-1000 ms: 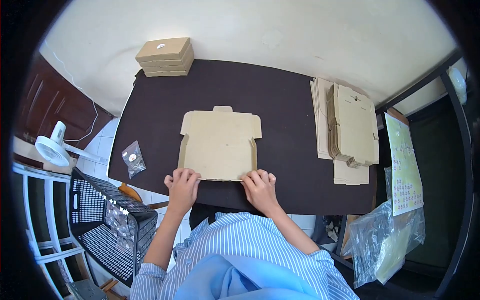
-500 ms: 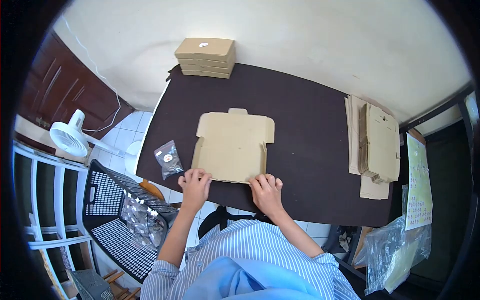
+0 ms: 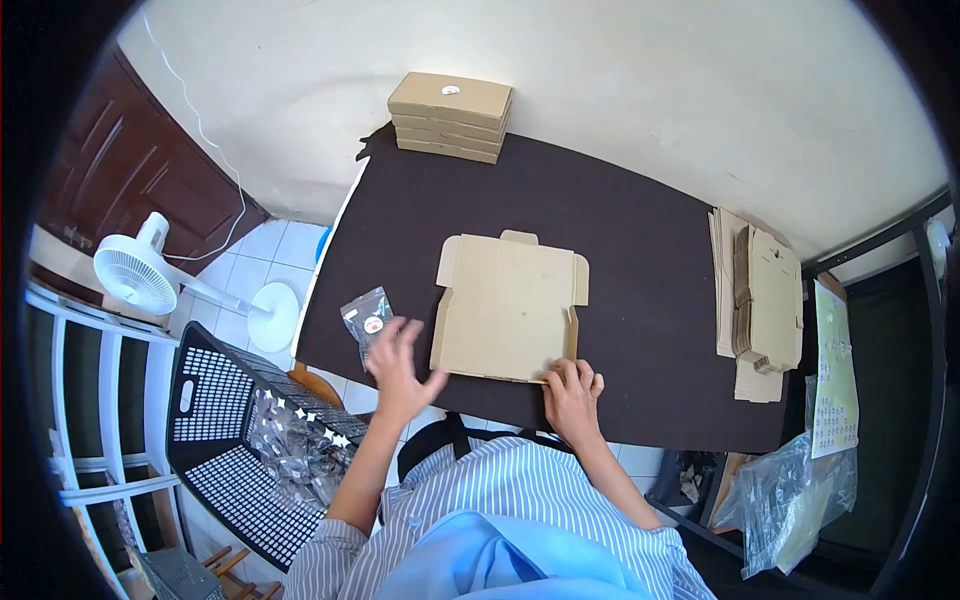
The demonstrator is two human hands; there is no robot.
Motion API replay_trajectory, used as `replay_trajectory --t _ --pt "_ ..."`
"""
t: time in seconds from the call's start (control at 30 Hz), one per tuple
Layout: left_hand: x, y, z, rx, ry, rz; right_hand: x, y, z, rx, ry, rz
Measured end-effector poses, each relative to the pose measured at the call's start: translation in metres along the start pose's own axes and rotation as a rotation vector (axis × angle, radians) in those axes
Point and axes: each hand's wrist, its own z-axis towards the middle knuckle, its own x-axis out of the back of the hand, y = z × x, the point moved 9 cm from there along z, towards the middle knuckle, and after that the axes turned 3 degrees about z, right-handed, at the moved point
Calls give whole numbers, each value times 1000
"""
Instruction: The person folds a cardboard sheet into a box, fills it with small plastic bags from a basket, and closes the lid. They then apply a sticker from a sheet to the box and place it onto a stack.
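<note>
Left hand (image 3: pixel 398 372) has come off the carton (image 3: pixel 508 310), now at the packet (image 3: pixel 363 312): fingers spread, contact unclear. Right hand (image 3: pixel 573 400) pinches the carton's near corner; carton extends ahead of those fingers. Probably light, stiff, creasable: grip folded edges. Packet looks soft, slippery; pinch its top edge, beyond left fingertips.

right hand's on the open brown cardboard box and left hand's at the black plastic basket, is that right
No: the head view shows the left hand at the small clear plastic bag; the right hand is indeed on the open brown cardboard box.
</note>
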Motion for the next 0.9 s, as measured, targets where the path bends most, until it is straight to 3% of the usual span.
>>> replay_trajectory --t 0.07,0.2,0.27,0.53,0.6,0.67,0.73,0.87,0.9 --pt "8 -53 -5 263 204 111 2 -2 1 -13 -4 2" --pt "3 -89 -2 458 87 106 4 -3 1 -42 -44 0" --pt "-8 -91 1 387 54 -24 12 -8 2 -51 -47 29" --pt "23 -77 8 340 257 -355 31 -29 27 -75 72 264" --pt "29 -34 16 169 219 -384 7 -20 41 -291 39 893" --pt "21 9 19 36 115 -430 -7 -33 57 -281 -9 983" --pt "1 37 17 -10 -10 -543 -46 -48 65 -419 -223 1387" --pt "-5 47 10 -101 -4 -387 -79 -34 73 -466 -125 1273" --pt "-8 27 5 5 51 -429 -79 -27 75 -397 -23 1205"
